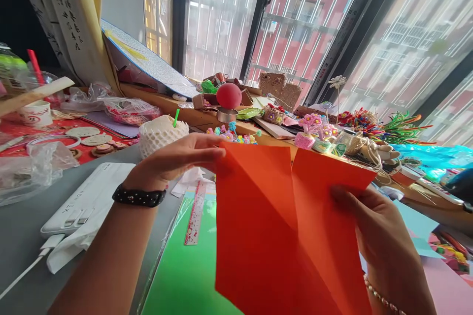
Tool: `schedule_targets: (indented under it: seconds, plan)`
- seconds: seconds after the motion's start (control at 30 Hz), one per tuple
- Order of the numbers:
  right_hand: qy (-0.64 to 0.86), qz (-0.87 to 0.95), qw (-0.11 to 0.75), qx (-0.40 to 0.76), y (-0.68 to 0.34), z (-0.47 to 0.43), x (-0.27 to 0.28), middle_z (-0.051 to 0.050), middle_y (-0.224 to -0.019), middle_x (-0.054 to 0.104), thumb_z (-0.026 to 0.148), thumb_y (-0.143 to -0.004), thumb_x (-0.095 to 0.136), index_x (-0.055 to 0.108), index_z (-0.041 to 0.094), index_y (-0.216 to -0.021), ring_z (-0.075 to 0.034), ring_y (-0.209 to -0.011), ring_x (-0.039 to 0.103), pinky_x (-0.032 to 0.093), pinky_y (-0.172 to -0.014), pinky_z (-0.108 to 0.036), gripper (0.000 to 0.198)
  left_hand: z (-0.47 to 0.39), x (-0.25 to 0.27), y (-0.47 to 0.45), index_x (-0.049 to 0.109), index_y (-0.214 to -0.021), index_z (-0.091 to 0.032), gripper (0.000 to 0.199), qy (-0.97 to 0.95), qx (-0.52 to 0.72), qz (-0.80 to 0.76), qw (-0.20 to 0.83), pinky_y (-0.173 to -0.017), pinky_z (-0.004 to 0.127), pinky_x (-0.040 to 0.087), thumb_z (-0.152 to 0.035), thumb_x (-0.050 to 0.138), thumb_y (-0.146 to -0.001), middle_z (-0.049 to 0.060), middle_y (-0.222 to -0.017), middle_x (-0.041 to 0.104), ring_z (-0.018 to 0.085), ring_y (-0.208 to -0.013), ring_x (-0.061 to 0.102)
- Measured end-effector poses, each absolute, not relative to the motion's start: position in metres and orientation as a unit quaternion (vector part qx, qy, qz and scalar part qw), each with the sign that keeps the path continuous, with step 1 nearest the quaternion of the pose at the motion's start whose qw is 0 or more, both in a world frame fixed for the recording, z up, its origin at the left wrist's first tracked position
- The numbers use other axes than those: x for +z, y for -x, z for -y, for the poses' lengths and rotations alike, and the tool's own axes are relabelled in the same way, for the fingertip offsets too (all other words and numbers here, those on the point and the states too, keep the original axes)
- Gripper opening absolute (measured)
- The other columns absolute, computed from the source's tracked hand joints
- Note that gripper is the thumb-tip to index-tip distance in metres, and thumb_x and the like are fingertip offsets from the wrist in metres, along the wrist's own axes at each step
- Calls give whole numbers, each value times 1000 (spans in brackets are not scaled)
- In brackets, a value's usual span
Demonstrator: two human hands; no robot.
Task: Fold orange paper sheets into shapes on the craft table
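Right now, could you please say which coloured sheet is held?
The orange sheet, gripped by the left hand and right hand; the green sheet and light blue sheet lie unheld.

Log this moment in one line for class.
left hand: holding orange paper | right hand: holding same paper | paper: creased, above green sheet

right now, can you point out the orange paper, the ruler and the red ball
Orange paper (271, 236): head view, on its broad face, left of the crease.
Ruler (195, 213): head view, middle of its face.
Red ball (228, 96): head view, centre of its curved side.
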State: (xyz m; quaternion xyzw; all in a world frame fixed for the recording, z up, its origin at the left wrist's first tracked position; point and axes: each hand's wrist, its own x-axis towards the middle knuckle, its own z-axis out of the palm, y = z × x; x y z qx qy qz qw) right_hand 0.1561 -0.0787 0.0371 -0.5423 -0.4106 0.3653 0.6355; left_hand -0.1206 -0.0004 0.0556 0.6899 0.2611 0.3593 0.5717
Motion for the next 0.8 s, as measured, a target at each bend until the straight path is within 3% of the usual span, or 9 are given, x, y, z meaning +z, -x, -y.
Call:
schedule_targets:
  seconds: [0.1, 0.23, 0.37, 0.53, 0.8]
  plan:
    - [518, 378, 688, 339, -161, 70, 32, 1, -64, 69, 26, -53, 74, 69, 24, -71, -16, -54, 62, 52, -52, -28, 19, -15, 43, 118, 56, -106, -22, 47, -593, 472, -198, 622, -68, 24, 47, -47, 60, -67, 4, -91, 65, 16, -80, 61]
    - [502, 388, 713, 299, -157, 63, 28, -1, -63, 69, 24, -53, 74, 68, 20, -72, -17, -57, 63, 52, -54, -30, 21, -15, 38, 91, 56, -107, -17, 48, -573, 450, -252, 637, -74, 27, 47, -41, 63, -65, 9, -99, 63, 19, -89, 59]
    - [512, 393, 705, 294, -154, 62, 29, -1, -61, 69, 26, -52, 74, 67, 20, -68, -18, -55, 62, 52, -52, -31, 19, -6, 42, 73, 63, -87, -13, 34, -589, 404, -317, 624, -68, 27, 49, -34, 69, -61, 7, -89, 67, 18, -77, 62]
    - [504, 362, 712, 329, -152, 65, 32, 1, -62, 69, 27, -54, 74, 66, 22, -67, -17, -54, 62, 52, -51, -29, 16, -4, 45, 68, 65, -68, -13, 21, -597, 451, -348, 565, -63, 22, 49, -31, 71, -58, 3, -75, 68, 14, -67, 62]
    - [476, 373, 712, 356, -154, 67, 33, 3, -54, 65, 25, -56, 73, 66, 20, -63, -10, -49, 58, 49, -46, -18, 11, 7, 49, 62, 64, -86, -16, 33, -576, 468, -342, 576, -58, 24, 51, -29, 72, -57, 2, -81, 68, 15, -65, 62]
